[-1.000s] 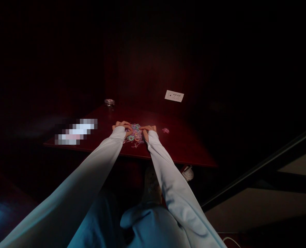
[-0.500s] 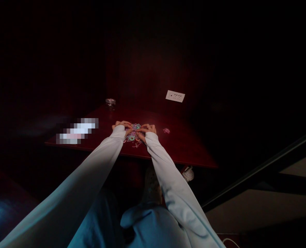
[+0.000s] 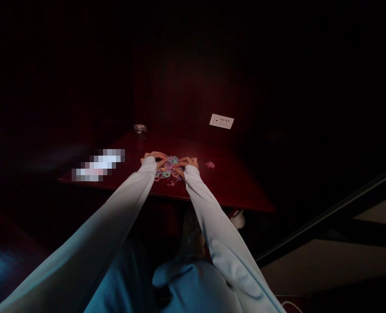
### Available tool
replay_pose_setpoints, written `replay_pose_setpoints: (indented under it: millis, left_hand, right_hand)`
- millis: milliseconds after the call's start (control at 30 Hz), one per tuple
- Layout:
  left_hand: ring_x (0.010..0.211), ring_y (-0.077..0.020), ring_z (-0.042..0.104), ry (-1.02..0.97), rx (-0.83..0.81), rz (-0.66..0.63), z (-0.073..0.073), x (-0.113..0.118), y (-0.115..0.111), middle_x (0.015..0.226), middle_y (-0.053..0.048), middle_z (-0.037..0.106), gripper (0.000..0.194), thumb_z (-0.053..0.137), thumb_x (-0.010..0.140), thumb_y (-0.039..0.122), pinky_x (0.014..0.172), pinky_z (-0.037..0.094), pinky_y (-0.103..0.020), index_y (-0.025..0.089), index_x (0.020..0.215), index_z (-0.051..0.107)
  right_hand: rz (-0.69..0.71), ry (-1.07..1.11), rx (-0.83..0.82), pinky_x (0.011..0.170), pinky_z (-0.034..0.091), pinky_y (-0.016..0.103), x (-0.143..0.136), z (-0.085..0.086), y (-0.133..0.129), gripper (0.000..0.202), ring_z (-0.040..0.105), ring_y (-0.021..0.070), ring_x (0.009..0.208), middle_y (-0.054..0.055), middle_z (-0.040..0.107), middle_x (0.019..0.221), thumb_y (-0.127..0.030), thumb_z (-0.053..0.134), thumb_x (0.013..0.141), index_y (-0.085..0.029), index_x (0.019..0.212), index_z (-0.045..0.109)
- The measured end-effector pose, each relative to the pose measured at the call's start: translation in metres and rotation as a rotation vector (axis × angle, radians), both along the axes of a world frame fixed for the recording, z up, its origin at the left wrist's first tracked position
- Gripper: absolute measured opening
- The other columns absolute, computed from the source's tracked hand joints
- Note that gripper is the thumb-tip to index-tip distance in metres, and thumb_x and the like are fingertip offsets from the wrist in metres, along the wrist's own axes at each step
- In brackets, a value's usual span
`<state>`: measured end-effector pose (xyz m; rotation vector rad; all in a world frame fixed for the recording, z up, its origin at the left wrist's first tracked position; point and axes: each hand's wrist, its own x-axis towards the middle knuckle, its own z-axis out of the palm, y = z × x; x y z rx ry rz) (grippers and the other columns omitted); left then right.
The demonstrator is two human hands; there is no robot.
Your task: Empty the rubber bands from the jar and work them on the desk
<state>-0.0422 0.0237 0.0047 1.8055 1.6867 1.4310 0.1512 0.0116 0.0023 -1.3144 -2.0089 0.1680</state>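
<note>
A loose pile of small coloured elastic hair ties (image 3: 171,168), pink, purple, green and orange, lies on the dark red table. My left hand (image 3: 154,157) rests at the pile's left side, thumb and fingers bent towards each other. Across from it, my right hand (image 3: 188,164) is at the pile's right side with its fingers closed in a pinch. Whatever is between the fingertips of either hand is too small to make out. To the right of my right hand lies a separate small heap of pink elastic bands (image 3: 210,165).
A clear round jar with a lid (image 3: 140,128) stands at the table's back left. A bright, pixelated object (image 3: 98,166) lies near the left edge. A white socket plate (image 3: 221,121) is on the wall behind the table (image 3: 232,187). Surroundings are very dark.
My hands have moved slightly apart, the left a little left and the right a little right, so more of the pile shows between them. The small pink heap looks unchanged.
</note>
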Motion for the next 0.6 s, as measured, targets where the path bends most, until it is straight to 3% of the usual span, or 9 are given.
replay_pose_setpoints:
  millis: [200, 367, 533, 600]
  left_hand:
    - [0.115, -0.0277, 0.061, 0.018, 0.011, -0.014, -0.0004, -0.0011, 0.0005, 0.101, -0.001, 0.078, 0.011, 0.073, 0.076, 0.024, 0.104, 0.038, -0.044, 0.025, 0.065, 0.073]
    - [0.114, -0.0301, 0.06, 0.057, -0.032, -0.001, 0.0031, -0.0017, -0.0025, 0.107, 0.001, 0.077, 0.002, 0.076, 0.076, 0.025, 0.103, 0.035, -0.048, 0.026, 0.077, 0.076]
    - [0.111, -0.0276, 0.059, 0.066, -0.036, -0.007, 0.0037, 0.0006, -0.0058, 0.11, 0.001, 0.076, 0.004, 0.071, 0.082, 0.027, 0.102, 0.034, -0.046, 0.026, 0.082, 0.075]
    - [0.11, -0.0266, 0.06, 0.059, -0.021, 0.007, 0.003, 0.0033, -0.0064, 0.11, 0.0, 0.076, 0.014, 0.064, 0.088, 0.028, 0.102, 0.033, -0.046, 0.025, 0.079, 0.075]
  right_hand:
    - [0.002, 0.094, -0.014, 0.099, 0.035, 0.04, 0.001, 0.004, -0.001, 0.017, 0.046, 0.0255, 0.112, 0.004, 0.071, 0.105, -0.049, 0.076, 0.086, -0.033, 0.085, 0.084]
    - [-0.005, 0.182, -0.032, 0.099, 0.037, 0.039, 0.0021, 0.0045, 0.0006, 0.025, 0.047, 0.0251, 0.113, 0.006, 0.072, 0.102, -0.053, 0.074, 0.087, -0.03, 0.086, 0.084]
    - [0.01, 0.205, -0.05, 0.098, 0.038, 0.039, 0.0024, 0.0035, 0.0023, 0.028, 0.049, 0.0249, 0.112, 0.006, 0.073, 0.099, -0.055, 0.072, 0.087, -0.03, 0.086, 0.084]
    - [0.012, 0.212, -0.047, 0.097, 0.038, 0.04, 0.0025, 0.0035, 0.0029, 0.029, 0.049, 0.0253, 0.111, 0.006, 0.073, 0.097, -0.056, 0.071, 0.088, -0.031, 0.085, 0.084]
